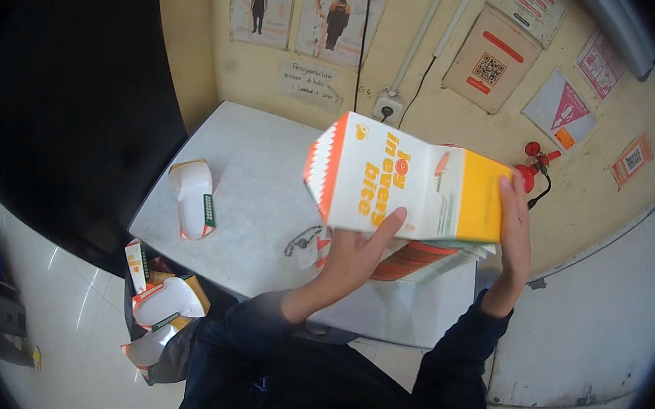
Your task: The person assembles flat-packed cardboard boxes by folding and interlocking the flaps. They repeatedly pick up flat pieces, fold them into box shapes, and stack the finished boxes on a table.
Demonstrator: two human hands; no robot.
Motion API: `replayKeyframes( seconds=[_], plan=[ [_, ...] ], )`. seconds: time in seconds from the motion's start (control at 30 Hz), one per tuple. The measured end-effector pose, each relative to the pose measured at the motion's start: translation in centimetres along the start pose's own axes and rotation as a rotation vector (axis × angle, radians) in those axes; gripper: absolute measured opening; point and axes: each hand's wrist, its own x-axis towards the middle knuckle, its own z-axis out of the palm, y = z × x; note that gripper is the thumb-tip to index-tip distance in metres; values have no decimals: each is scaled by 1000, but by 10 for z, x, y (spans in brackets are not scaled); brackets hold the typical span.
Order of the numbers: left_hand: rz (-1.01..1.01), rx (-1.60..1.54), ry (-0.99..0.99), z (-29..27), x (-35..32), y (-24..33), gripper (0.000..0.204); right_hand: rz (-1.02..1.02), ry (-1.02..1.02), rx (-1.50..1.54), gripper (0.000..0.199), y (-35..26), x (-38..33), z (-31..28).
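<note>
Between both hands, over the table, is a cardboard food box (441, 191) in white, yellow and orange with a zigzag edge at its left end. My left hand (358, 254) grips its near edge, thumb across the printed white face and fingers hidden underneath. At the yellow end my right hand (514, 221) holds the side, fingers along the edge. Beneath the box, red and white printed cardboard (416, 263) shows in part; I cannot tell whether it belongs to the same box. A small dark beaded chain (302, 241) lies left of my left hand.
An open paper food tray (195, 201) rests on the left of the white table (262, 152). Below that corner, a black bag (182, 355) holds several paper trays (171, 300). A wall socket with a plug (388, 110) and a red valve (529, 171) are behind the box.
</note>
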Motion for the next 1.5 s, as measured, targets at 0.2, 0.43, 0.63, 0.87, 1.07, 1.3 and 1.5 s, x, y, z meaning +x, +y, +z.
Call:
replayKeyframes(
  seconds=[0.2,0.43,0.63,0.87,1.07,1.3,1.5],
  plan=[
    [89,904,186,2,19,-74,66,341,-400,-652,56,59,55,-27],
    [177,693,351,-30,3,-68,71,194,-490,-84,35,88,57,-37],
    [270,1019,-58,-21,-1,-56,49,-40,-477,-533,38,97,48,-36],
    [184,1071,84,-128,-31,-77,60,-335,-211,-617,32,76,22,3],
    [-238,2038,451,-312,-74,-119,53,-292,-91,-692,28,54,5,21],
    [-31,1861,227,-361,-68,-94,21,-670,164,-817,21,3,-53,93],
    [108,1237,-12,-268,-91,27,14,-563,-641,-376,56,21,-94,230]
  ],
)
